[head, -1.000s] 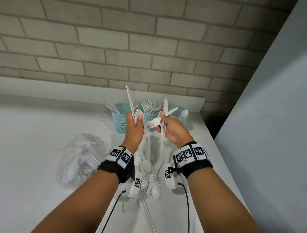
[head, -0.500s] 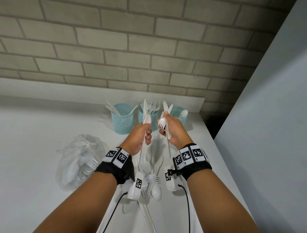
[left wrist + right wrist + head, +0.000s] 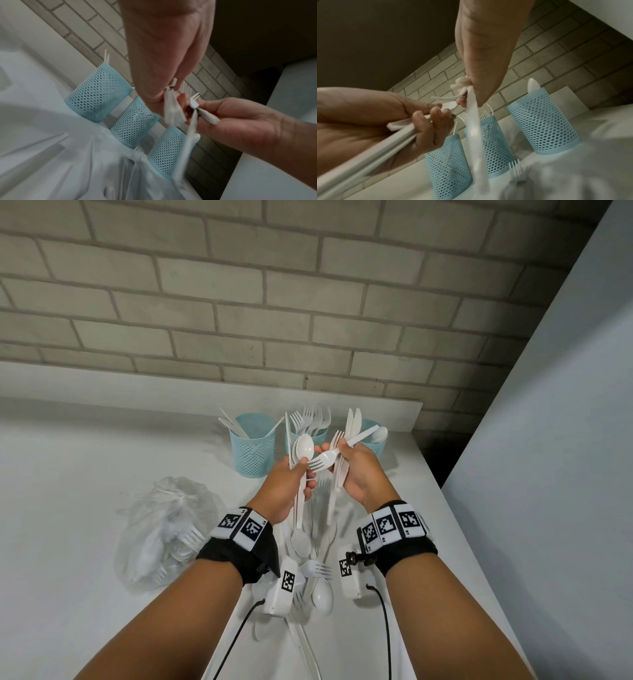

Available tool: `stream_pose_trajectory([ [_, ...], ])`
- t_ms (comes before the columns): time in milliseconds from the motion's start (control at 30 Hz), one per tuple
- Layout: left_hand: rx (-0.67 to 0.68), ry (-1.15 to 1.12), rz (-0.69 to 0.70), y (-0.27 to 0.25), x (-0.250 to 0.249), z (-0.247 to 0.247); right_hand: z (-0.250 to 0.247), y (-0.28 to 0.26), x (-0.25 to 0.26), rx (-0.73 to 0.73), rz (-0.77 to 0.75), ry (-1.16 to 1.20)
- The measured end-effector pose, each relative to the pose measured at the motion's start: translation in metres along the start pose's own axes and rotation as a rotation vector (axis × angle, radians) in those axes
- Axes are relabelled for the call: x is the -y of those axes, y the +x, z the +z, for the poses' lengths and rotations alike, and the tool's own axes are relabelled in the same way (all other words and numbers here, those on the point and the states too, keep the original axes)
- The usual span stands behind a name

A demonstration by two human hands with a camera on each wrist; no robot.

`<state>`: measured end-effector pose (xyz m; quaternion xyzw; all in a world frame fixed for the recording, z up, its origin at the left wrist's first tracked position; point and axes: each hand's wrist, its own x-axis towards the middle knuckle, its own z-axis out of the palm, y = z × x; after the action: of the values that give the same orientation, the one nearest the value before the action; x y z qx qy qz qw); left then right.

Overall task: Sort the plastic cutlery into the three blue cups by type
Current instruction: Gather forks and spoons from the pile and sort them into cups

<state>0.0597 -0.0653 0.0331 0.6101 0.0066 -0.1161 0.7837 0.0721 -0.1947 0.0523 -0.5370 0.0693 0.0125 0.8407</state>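
At frame centre, spoons (image 3: 303, 460) were gripped by the left hand (image 3: 284, 484); forks and knives (image 3: 342, 453) were clamped in the right hand (image 3: 359, 474); three blue cups (image 3: 252, 445) stood behind.

Both forearms reach forward, side by side, with the hands raised and nearly meeting. Left hand (image 3: 286, 482) — fingers curled round a bundle of white cutlery (image 3: 300, 474), back of the hand toward the head camera. Right hand (image 3: 359, 470) — fingers closed on a second bundle (image 3: 342, 470), thumb on top. Each wrist carries a black band (image 3: 407, 553) with coded tags.
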Motion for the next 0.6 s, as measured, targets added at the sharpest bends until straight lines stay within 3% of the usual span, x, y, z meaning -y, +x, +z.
stream_pose_trajectory([
  [267, 0.036, 0.107, 0.102, -0.003, 0.006, 0.006, -0.002, -0.004, -0.003, 0.059, 0.081, -0.076],
  [433, 0.075, 0.127, 0.11, -0.005, 0.01, 0.005, -0.005, -0.002, -0.005, 0.078, 0.132, -0.094],
  [600, 0.021, 0.086, 0.071, -0.002, 0.014, 0.003, -0.005, -0.006, -0.008, 0.138, 0.145, -0.153],
])
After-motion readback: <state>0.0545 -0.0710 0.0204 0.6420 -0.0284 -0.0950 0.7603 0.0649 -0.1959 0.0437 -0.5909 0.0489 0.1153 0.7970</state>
